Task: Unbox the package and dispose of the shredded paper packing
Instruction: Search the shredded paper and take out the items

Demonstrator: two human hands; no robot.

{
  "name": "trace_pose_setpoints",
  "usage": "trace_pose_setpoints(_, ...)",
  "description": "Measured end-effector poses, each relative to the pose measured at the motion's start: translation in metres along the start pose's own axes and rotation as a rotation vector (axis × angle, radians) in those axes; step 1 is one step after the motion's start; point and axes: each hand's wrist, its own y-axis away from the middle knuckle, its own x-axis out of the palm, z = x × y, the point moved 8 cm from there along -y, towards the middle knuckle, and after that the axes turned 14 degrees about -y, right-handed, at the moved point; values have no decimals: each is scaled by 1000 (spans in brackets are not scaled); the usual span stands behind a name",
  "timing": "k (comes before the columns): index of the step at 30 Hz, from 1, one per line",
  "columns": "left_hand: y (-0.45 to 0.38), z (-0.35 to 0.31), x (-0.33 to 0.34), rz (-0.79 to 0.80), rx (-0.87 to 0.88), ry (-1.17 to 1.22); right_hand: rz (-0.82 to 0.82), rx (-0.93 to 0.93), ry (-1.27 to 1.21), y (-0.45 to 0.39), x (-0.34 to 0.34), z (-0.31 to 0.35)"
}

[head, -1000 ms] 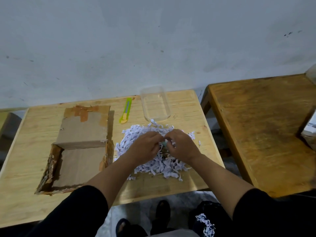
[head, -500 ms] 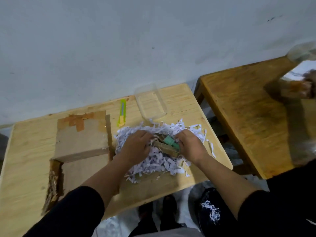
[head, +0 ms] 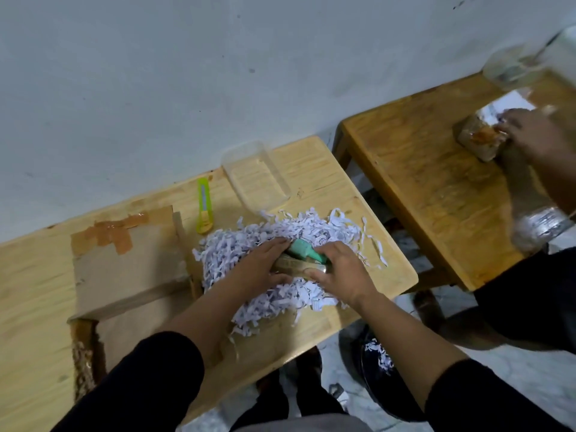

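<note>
1. Grey wall [head: 218, 73] at the far side; a pale wooden table [head: 358, 213] stood in front of it, and a darker wooden table [head: 420, 182] stood to its right.
2. Shredded paper [head: 280, 238] lay heaped on the right part of the pale table.
3. Left hand [head: 258, 269] sat in the heap, fingers curled loosely against a brown packet [head: 293, 265]; could not tell if it actually held it.
4. Right hand [head: 339, 272] gripped the packet's right end, with a teal item [head: 304, 248] at its fingers.
5. Opened cardboard box [head: 124, 263] lay left of the heap, taped flap up.
6. Green-yellow utility knife [head: 204, 207] lay beyond the heap, just left of a clear plastic container [head: 255, 176].
7. Another person's hand [head: 530, 135] rested on a wrapped parcel [head: 480, 138] on the darker table.
8. Some shreds [head: 378, 358] lay on dark material beneath the table edge.
</note>
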Motion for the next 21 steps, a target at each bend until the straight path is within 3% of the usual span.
trace_pose_setpoints(12, 4, 2, -12, -168, -10, 84, -11, -121, 119, 18, 9, 10)
trace_pose_setpoints(21, 0, 7, -8, -126, -53, 86, -80, -72, -45, 17, -5, 17)
